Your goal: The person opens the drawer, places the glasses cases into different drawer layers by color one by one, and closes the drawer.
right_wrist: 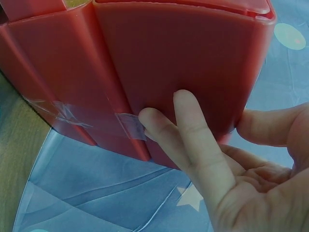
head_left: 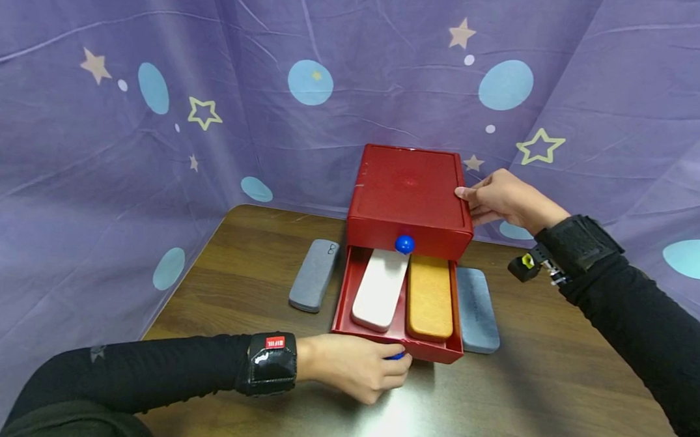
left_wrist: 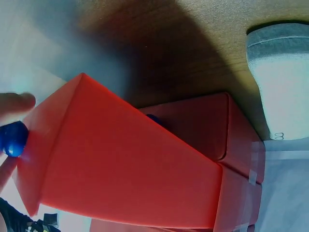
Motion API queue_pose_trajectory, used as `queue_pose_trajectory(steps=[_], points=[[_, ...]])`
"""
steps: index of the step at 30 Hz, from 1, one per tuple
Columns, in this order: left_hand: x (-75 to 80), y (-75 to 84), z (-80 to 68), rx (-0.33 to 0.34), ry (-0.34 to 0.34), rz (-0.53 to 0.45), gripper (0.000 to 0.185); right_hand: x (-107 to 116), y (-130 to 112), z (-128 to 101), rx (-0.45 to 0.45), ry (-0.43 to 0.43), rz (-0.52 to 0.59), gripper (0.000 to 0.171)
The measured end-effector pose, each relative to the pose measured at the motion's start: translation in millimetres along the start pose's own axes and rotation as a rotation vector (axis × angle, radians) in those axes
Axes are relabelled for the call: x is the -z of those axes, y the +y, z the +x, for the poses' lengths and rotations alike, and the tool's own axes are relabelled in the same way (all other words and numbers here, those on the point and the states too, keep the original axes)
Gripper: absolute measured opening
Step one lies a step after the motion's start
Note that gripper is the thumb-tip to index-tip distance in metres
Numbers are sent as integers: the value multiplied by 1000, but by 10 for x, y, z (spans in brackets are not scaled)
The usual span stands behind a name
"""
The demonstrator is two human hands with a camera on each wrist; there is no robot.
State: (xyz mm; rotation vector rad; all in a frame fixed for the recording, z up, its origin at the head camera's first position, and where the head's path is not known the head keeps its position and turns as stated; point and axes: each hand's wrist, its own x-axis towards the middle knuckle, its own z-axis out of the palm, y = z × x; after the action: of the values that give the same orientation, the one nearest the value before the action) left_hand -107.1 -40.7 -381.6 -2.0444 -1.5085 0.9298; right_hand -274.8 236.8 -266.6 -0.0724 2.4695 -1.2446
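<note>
A brown table (head_left: 254, 253) stands before purple cloth. The left hand (head_left: 355, 368) pinches the lower drawer's blue knob (head_left: 399, 356); the right hand (head_left: 506, 199), fingers straight, braces the red drawer box (head_left: 409, 195) mid-table. Overpulling (drawer fully out) could spill both cases.

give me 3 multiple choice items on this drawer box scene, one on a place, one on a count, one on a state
1. Where does the white case lie?
A. on top of the red drawer box
B. in the open lower drawer
C. on the table

2. How many grey cases lie on the table?
A. one
B. two
C. four

3. What is the left hand doing?
A. pinching the blue knob
B. lying flat
C. holding a case

Answers:
1 B, it lies in the lower drawer beside the orange case.
2 B, one on each side of the red drawer box.
3 A, fingers close on the blue knob.
</note>
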Motion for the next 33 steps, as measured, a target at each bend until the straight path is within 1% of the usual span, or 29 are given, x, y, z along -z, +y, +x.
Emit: queue_pose_trajectory(steps=[11,23,27,33], points=[[-50,8,27,38,92,4,39,3,1,-5,5,1,-4,53],[-91,-5,11,40,123,20,39,5,-8,5,10,-11,9,52],[-90,-22,9,41,126,4,38,2,-11,7,9,-9,2,52],[-61,-82,7,60,127,-11,38,-2,-14,11,-1,-5,-12,52]])
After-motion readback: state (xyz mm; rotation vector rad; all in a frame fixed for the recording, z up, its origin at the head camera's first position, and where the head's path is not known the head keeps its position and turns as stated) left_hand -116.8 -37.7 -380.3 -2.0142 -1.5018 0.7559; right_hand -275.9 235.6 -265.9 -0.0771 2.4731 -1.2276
